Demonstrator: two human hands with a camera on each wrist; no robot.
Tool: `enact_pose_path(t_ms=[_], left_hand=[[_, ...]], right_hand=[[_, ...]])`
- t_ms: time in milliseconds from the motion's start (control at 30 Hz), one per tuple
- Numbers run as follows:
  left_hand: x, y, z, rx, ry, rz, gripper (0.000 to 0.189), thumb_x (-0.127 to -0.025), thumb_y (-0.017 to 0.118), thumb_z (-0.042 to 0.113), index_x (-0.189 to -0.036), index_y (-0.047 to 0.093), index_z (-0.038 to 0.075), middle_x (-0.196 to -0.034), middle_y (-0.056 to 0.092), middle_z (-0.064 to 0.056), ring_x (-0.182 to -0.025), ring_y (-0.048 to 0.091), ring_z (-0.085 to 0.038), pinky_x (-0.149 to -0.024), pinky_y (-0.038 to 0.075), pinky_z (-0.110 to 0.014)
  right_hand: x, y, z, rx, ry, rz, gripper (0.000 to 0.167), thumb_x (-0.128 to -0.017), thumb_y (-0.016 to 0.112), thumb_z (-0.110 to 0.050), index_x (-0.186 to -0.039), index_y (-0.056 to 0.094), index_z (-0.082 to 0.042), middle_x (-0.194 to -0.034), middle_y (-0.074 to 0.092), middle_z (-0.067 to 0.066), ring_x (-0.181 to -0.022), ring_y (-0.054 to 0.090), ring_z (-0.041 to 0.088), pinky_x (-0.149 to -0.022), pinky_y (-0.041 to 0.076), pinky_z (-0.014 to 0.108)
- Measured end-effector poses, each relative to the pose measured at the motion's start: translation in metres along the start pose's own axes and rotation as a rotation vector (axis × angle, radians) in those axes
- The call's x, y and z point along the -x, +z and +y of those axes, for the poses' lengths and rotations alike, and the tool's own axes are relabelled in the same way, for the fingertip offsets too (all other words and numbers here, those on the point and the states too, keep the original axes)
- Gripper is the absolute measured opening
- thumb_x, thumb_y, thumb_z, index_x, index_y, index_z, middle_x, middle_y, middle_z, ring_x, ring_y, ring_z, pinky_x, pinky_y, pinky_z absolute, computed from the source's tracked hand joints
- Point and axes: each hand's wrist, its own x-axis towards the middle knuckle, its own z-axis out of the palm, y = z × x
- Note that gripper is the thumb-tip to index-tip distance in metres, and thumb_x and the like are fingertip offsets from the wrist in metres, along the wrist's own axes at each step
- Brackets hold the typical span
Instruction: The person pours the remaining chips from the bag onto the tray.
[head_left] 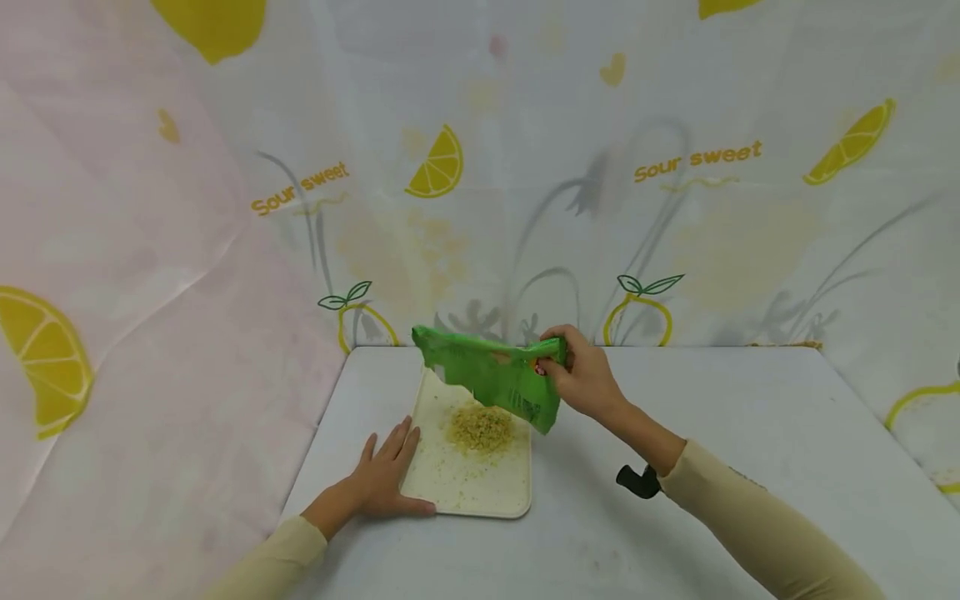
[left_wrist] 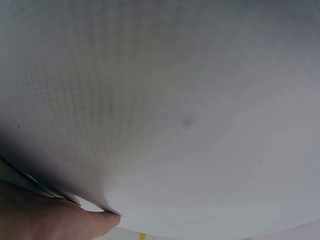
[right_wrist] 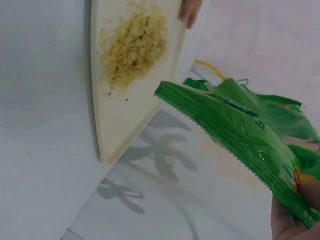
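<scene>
My right hand [head_left: 583, 372] pinches one end of a green plastic snack bag [head_left: 502, 379] with a torn, ragged edge, holding it above a cream rectangular tray [head_left: 472, 497]. In the right wrist view the bag [right_wrist: 235, 130] shows its crimped seam, with fingers of the right hand [right_wrist: 295, 220] at its lower end. A heap of yellowish crumbs [head_left: 482, 429] lies on the tray beneath the bag, with loose bits scattered round it. My left hand [head_left: 386, 475] rests flat with fingers spread at the tray's left edge, its thumb along the near corner.
The tray lies on a white table [head_left: 675, 517]. Behind the table hangs a white curtain [head_left: 525, 167] with lemon prints, and a pinkish one [head_left: 150, 350] hangs to the left. A small black object [head_left: 637, 482] shows by the right sleeve.
</scene>
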Motion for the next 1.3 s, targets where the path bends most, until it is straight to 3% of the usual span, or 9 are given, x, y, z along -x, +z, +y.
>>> enact_pose_path(t_ms=[300,533,633,767,900,1100,1300], left_hand=[[0.002,-0.001,0.0,0.009,-0.003,0.008,0.131,-0.07,0.06,0.086,-0.159,0.009,0.005,-0.167,-0.001,-0.018,-0.153,0.009,-0.037,-0.114,0.005,-0.069],[0.003,0.002,0.001,0.014,0.003,-0.004,0.131,-0.07,0.059,0.086,-0.159,0.01,0.005,-0.166,0.0,-0.019,-0.153,0.01,-0.037,-0.113,0.006,-0.07],[0.002,0.002,0.0,0.009,0.0,0.006,0.131,-0.07,0.06,0.086,-0.159,0.01,0.005,-0.166,0.001,-0.019,-0.153,0.011,-0.037,-0.114,0.007,-0.07],[0.001,0.0,0.0,0.017,-0.003,0.012,0.131,-0.069,0.06,0.086,-0.16,0.009,0.006,-0.166,0.0,-0.018,-0.153,0.011,-0.036,-0.114,0.005,-0.07],[0.002,0.0,0.001,0.02,0.006,0.011,0.13,-0.07,0.06,0.085,-0.16,0.009,0.006,-0.166,0.0,-0.019,-0.153,0.011,-0.037,-0.114,0.005,-0.07],[0.003,0.003,0.001,0.025,0.009,-0.003,0.13,-0.07,0.059,0.086,-0.16,0.008,0.008,-0.166,-0.001,-0.018,-0.153,0.011,-0.037,-0.114,0.006,-0.07],[0.001,-0.001,0.0,0.01,0.004,0.002,0.128,-0.071,0.059,0.086,-0.16,0.009,0.009,-0.167,-0.003,-0.017,-0.154,0.009,-0.035,-0.114,0.005,-0.069]], right_hand=[[0.002,0.008,0.003,0.086,-0.01,-0.05,0.029,-0.091,0.065,0.004,-0.119,0.058,-0.002,-0.098,0.071,0.018,-0.072,0.068,0.018,-0.055,0.051,0.024],[0.005,0.002,-0.002,-0.025,-0.015,0.042,0.03,-0.091,0.064,0.005,-0.119,0.056,-0.003,-0.099,0.069,0.017,-0.079,0.071,0.024,-0.061,0.055,0.027],[0.005,0.003,0.0,-0.021,-0.015,0.027,0.028,-0.093,0.062,0.005,-0.119,0.055,-0.003,-0.102,0.069,0.018,-0.081,0.07,0.025,-0.062,0.055,0.027],[0.005,0.006,0.006,0.045,-0.003,-0.041,0.027,-0.094,0.061,0.004,-0.119,0.055,-0.003,-0.099,0.069,0.017,-0.073,0.066,0.018,-0.057,0.051,0.025],[0.004,0.005,0.006,0.069,-0.009,-0.056,0.03,-0.094,0.06,0.004,-0.123,0.054,-0.003,-0.093,0.068,0.015,-0.066,0.059,0.011,-0.053,0.047,0.025],[0.0,-0.001,-0.01,-0.026,-0.034,0.068,0.035,-0.098,0.054,0.004,-0.131,0.046,-0.002,-0.092,0.064,0.017,-0.066,0.055,0.017,-0.053,0.044,0.026],[0.007,0.014,-0.005,0.019,0.011,-0.072,0.031,-0.098,0.054,0.003,-0.128,0.047,0.0,-0.092,0.065,0.014,-0.069,0.06,0.012,-0.055,0.047,0.026]])
